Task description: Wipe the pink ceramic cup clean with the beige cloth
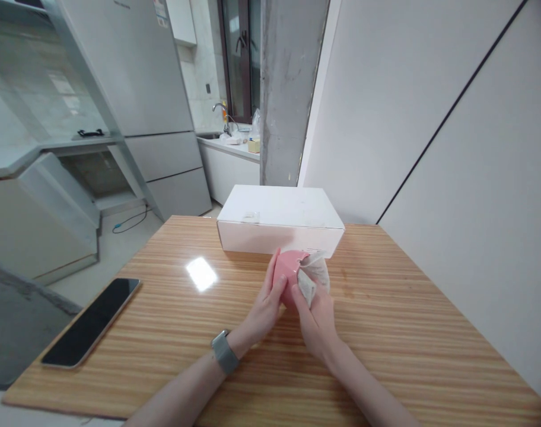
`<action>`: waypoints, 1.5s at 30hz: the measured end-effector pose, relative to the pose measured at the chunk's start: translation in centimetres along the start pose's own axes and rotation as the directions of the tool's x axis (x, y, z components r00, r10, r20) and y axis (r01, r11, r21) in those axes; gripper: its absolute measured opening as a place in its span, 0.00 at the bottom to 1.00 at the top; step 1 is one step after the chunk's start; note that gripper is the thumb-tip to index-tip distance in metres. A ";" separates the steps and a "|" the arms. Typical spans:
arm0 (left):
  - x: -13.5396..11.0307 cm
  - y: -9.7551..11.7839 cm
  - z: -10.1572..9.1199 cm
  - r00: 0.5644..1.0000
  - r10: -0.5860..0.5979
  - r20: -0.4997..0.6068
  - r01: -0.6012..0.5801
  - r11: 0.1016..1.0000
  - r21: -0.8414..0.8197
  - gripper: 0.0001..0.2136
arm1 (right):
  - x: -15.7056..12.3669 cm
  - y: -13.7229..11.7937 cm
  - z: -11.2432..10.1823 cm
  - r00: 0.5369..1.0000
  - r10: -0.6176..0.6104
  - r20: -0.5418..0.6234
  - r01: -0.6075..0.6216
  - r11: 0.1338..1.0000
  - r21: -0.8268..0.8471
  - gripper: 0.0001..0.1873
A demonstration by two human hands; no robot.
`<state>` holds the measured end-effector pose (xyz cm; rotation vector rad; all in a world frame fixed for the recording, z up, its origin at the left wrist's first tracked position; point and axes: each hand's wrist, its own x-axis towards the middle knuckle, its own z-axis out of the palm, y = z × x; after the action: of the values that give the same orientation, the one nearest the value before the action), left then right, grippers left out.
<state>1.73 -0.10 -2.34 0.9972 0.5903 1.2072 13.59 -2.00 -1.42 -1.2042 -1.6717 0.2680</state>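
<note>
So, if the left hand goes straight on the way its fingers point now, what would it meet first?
The left hand already touches the pink bowl, so it meets that first. Right behind the bowl stands the white box, though the gap between them is hard to judge.

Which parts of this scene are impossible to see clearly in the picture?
Head view, the only one:
- Pink bowl: its inside and far side are hidden by the left hand, the right hand and the cloth.
- White box: shut, so its contents are hidden.
- Phone: dark screen shows nothing.
- Items by the far sink: too small to name.
- Both forearms: cut off by the bottom edge.
</note>
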 end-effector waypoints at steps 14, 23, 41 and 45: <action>0.8 2.0 -2.1 0.952 -0.305 0.040 0.303 0.910 -0.282 0.25 | 3.6 -2.0 -1.9 0.772 -0.379 0.510 0.487 0.868 -0.092 0.16; 0.2 1.1 -0.8 0.981 -0.186 0.061 0.195 0.952 -0.236 0.22 | 4.4 -1.5 -1.4 0.930 -0.108 0.351 0.188 0.961 -0.202 0.19; 0.6 1.2 -1.4 0.961 -0.262 -0.088 0.248 0.958 -0.142 0.29 | 1.7 -1.5 -0.4 0.871 -0.372 0.321 0.450 0.867 -0.214 0.18; 0.0 1.9 -0.7 0.962 -0.270 0.036 0.272 0.959 -0.078 0.23 | 1.9 -0.6 -1.1 0.927 -0.290 0.239 0.343 0.913 -0.220 0.16</action>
<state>0.21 0.20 -0.97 0.8305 0.6307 0.9672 14.17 -1.18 0.64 -1.0945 -2.1013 -0.0363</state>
